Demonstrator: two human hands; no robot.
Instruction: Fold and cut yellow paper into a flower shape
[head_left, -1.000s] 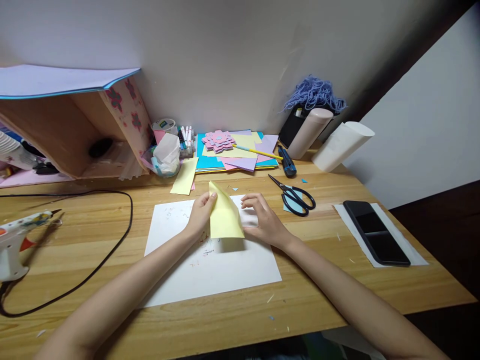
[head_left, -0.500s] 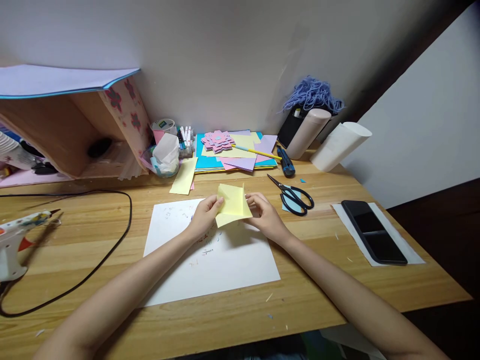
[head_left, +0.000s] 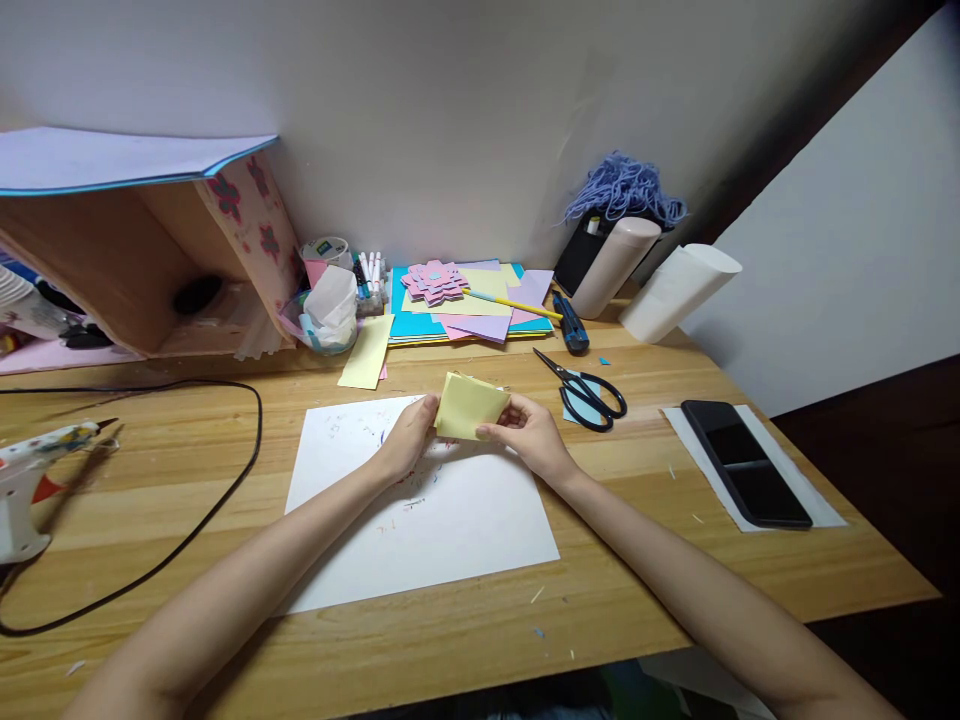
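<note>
Both hands hold a folded pale yellow paper [head_left: 471,405] just above a white sheet [head_left: 420,505] that lies on the wooden desk [head_left: 637,560]. My left hand [head_left: 409,438] pinches the paper's left edge. My right hand [head_left: 529,432] grips its right side, fingers curled under and thumb at the lower edge. The paper is a small, roughly square packet, tilted a little toward me.
Black scissors [head_left: 589,392] lie right of the hands, with a phone [head_left: 746,462] on a white sheet farther right. A stack of coloured paper with a pink paper flower [head_left: 435,282] sits at the back. A glue gun [head_left: 30,475] and black cable [head_left: 187,540] are at left. A yellow strip [head_left: 367,352] lies behind.
The yellow paper went from a tall upright sheet to a smaller folded packet. Both hands closed in on it and lifted it slightly toward the back of the white sheet.
</note>
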